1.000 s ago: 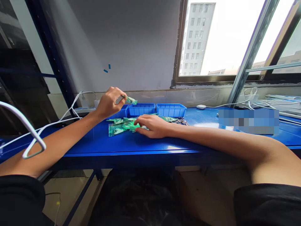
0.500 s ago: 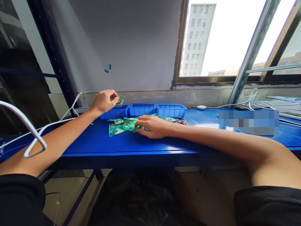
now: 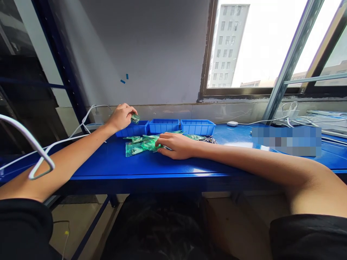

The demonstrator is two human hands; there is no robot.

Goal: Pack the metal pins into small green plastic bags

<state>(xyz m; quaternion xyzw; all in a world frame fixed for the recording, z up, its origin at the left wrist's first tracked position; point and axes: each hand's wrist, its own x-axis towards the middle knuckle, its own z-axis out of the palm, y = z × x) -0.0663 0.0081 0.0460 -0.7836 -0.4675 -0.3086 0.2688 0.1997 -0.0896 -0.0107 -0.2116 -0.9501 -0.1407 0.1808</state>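
Observation:
My left hand (image 3: 123,117) pinches a small clear-green plastic bag (image 3: 135,118) by its edge, just above the left blue bin (image 3: 139,130). Small parts show dimly inside that bag; I cannot make out their kind. My right hand (image 3: 175,145) lies on a pile of similar green bags (image 3: 135,147) in front of the bins, its fingers bent, with thumb and fingers apart. Its fingertips touch the pile and are partly hidden. Close behind the right hand lies a heap of thin dark metal pieces (image 3: 210,139).
A middle blue bin (image 3: 164,127) and a right blue bin (image 3: 198,127) stand in a row along the wall. A white cable (image 3: 40,155) loops across my left forearm. Further right are a white adapter (image 3: 232,124), more cables and a blurred-out object (image 3: 286,141) on the blue table (image 3: 108,164).
The bag in my left hand has tipped downward and sits slightly lower and further left, and the fingers have shifted around it. My right hand has stayed in place on the pile.

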